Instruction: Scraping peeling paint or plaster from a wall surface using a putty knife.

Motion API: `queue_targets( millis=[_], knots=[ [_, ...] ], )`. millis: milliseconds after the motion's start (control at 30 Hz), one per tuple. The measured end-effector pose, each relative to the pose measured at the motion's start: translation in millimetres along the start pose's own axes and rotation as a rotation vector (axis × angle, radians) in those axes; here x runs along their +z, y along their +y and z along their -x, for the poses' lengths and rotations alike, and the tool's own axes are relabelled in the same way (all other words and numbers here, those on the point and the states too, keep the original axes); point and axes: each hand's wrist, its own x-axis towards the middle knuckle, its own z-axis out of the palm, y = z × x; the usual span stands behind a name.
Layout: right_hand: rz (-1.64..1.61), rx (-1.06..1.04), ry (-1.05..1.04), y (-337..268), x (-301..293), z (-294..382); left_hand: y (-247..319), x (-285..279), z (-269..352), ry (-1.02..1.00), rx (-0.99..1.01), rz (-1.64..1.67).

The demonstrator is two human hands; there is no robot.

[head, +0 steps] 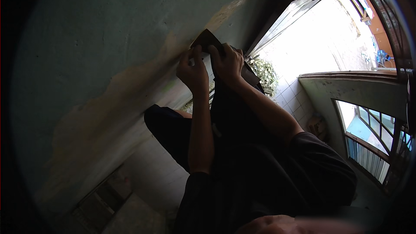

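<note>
Before the wall, my left hand pinches the lower left edge of a dark, stiff sheet between thumb and fingers. My right hand grips the same sheet from the right, its thumb on the near face. The sheet's pointed upper corner is close to the wall; whether it touches is unclear. Another dark flat piece shows below my right hand, partly hidden by my wrist; whether it joins the sheet cannot be told. Behind the hands, the greenish painted wall has a long pale brown patch of worn surface.
A bright doorway opens at upper right, beside a dark frame. Pale flakes or leaves lie heaped on the tiled floor near it. A barred window is at right. A dark framed object stands low at left.
</note>
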Motion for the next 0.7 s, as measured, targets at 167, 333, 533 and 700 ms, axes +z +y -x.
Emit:
queue_targets(
  millis=[167,333,533,700],
  knots=[
    [-0.002,-0.033,0.015,1.6,2.9,1.4,-2.2,0.1,-2.2,-0.006,-0.029,-0.007],
    [0.028,-0.004,0.02,3.2,6.7,4.2,-1.5,0.3,-2.3,-0.007,-0.025,0.006],
    [0.048,-0.005,0.029,1.4,6.0,1.9,-0.1,4.2,-1.3,0.044,-0.021,-0.018],
    [0.047,-0.045,0.078,-2.3,3.1,1.2,4.2,3.4,0.2,0.055,-0.04,0.015]
  ],
)
